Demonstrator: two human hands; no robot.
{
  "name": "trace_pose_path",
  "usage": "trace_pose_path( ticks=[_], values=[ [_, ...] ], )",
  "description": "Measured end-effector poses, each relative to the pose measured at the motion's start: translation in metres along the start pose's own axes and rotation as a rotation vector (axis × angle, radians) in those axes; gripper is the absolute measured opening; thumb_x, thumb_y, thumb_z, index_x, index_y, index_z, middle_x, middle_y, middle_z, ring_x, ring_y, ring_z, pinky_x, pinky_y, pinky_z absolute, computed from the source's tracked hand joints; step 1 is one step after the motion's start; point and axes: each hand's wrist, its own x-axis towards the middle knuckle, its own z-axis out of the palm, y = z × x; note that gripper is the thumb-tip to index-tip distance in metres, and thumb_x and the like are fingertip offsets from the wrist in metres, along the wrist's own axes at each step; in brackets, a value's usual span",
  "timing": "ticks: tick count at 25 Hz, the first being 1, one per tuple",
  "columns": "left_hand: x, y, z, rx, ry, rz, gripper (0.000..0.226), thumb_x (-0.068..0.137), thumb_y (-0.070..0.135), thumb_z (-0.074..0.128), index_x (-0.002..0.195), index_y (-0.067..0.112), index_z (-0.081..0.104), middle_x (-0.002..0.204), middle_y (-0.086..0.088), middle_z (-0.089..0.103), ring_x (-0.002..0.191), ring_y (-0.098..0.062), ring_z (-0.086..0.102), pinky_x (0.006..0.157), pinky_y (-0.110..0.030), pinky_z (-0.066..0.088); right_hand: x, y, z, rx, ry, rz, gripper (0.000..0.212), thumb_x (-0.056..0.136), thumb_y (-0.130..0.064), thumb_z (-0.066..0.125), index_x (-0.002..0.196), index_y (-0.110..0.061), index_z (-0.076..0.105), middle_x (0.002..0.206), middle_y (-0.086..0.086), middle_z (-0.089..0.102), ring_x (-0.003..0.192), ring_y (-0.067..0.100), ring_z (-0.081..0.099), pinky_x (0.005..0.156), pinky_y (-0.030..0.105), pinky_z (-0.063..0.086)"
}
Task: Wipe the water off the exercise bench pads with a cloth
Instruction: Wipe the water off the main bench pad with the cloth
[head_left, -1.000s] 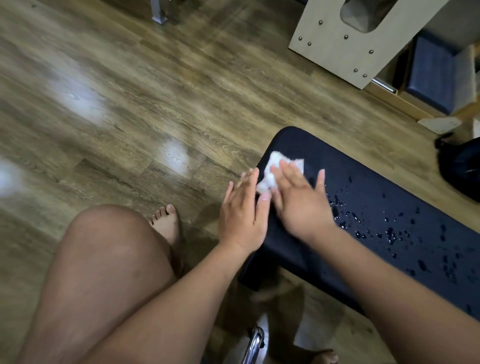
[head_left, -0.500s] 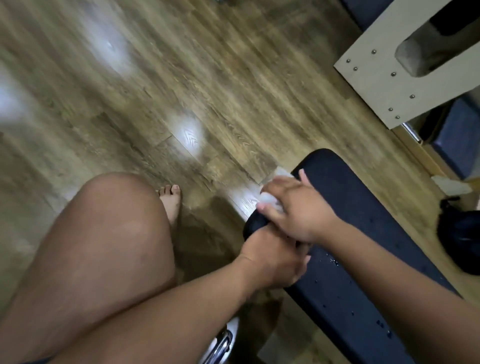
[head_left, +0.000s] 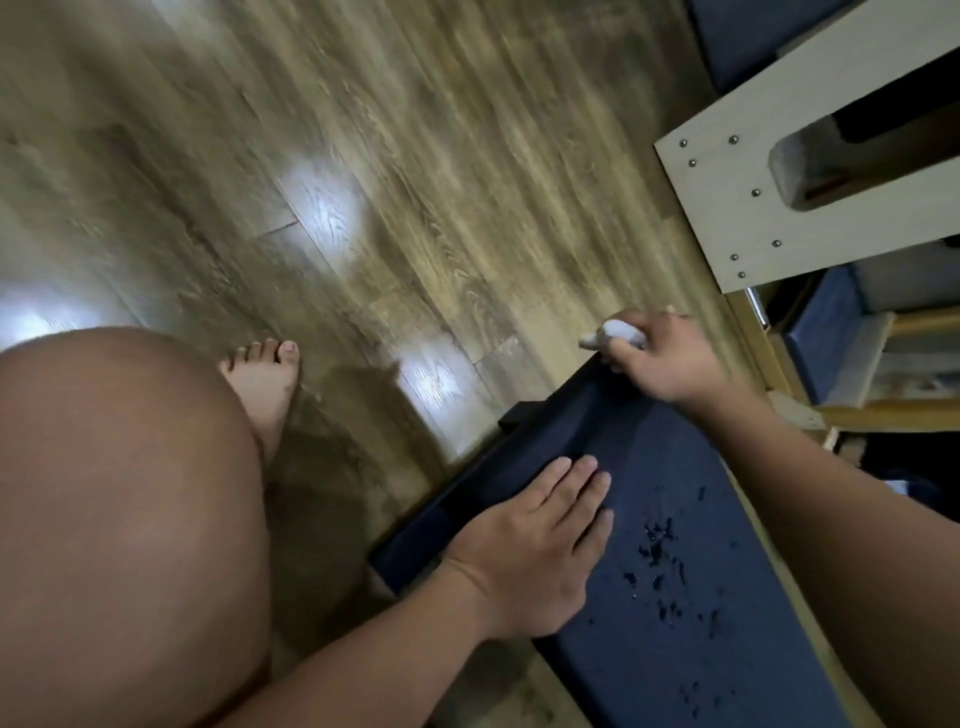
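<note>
A dark navy bench pad (head_left: 675, 649) runs from the lower right toward the centre. Water droplets (head_left: 662, 551) lie scattered on its middle. My left hand (head_left: 540, 551) rests flat on the pad's near edge, fingers straight, just left of the droplets. My right hand (head_left: 660, 358) is at the pad's far end and grips a bunched white cloth (head_left: 615, 332), which sticks out past the fingers at the pad's tip.
Wooden plank floor (head_left: 415, 182) spreads to the left and ahead. My bare knee (head_left: 119, 509) and foot (head_left: 265, 384) are at the left. A pale wooden box with rivets (head_left: 737, 208) and shelving with dark cushions (head_left: 831, 338) stand at the right.
My right hand has bunched the cloth and carried it to the pad's far tip. My left hand left the pad's end and now lies flat farther back on the pad.
</note>
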Motion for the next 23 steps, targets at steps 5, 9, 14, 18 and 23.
trace_pose_path(
  ticks=[5, 9, 14, 18, 23],
  values=[
    [0.004, 0.001, -0.006, -0.047, -0.06, 0.075, 0.049, 0.079, 0.045, 0.051, 0.117, 0.023, 0.072, 0.121, -0.009, 0.07, 0.114, -0.03, 0.063, 0.104, -0.049, 0.043, -0.077, -0.069, 0.047, 0.014, -0.261, -0.488, 0.02, 0.086, -0.04, 0.052, 0.085, -0.028, 0.068, 0.096, -0.015, 0.07, 0.099, 0.003, 0.062, 0.12, 0.041, 0.004],
    [0.004, 0.002, -0.004, -0.097, -0.012, 0.035, 0.047, 0.082, 0.041, 0.046, 0.116, 0.022, 0.072, 0.115, -0.007, 0.072, 0.108, -0.028, 0.066, 0.1, -0.047, 0.047, -0.079, -0.062, 0.047, -0.005, -0.246, -0.621, 0.014, 0.085, -0.035, 0.057, 0.092, -0.03, 0.068, 0.101, -0.018, 0.068, 0.103, -0.001, 0.06, 0.119, 0.047, 0.005],
    [0.002, 0.0, 0.0, -0.097, 0.102, 0.037, 0.049, 0.089, 0.037, 0.044, 0.127, 0.013, 0.063, 0.14, -0.015, 0.057, 0.135, -0.036, 0.046, 0.116, -0.047, 0.027, -0.015, 0.01, 0.008, -0.17, -0.073, -0.258, 0.026, 0.092, -0.044, 0.046, 0.071, -0.032, 0.057, 0.088, -0.01, 0.065, 0.098, 0.011, 0.061, 0.111, 0.061, 0.017],
    [0.003, -0.001, 0.002, -0.124, 0.079, 0.048, 0.047, 0.085, 0.038, 0.055, 0.121, 0.01, 0.067, 0.131, -0.016, 0.063, 0.126, -0.036, 0.054, 0.111, -0.044, 0.036, -0.036, -0.037, 0.032, -0.105, 0.063, -0.008, 0.043, 0.094, -0.053, 0.036, 0.066, -0.029, 0.056, 0.075, -0.009, 0.061, 0.094, 0.02, 0.061, 0.117, 0.046, 0.011],
    [0.0, 0.002, 0.004, -0.13, 0.011, -0.088, 0.065, 0.085, 0.053, 0.042, 0.139, 0.021, 0.055, 0.142, -0.01, 0.055, 0.133, -0.028, 0.049, 0.112, -0.047, 0.033, -0.115, -0.095, 0.064, -0.181, -0.142, -0.447, 0.044, 0.088, -0.061, 0.039, 0.086, -0.03, 0.071, 0.092, -0.014, 0.07, 0.103, 0.003, 0.059, 0.118, 0.051, 0.004]
  ],
)
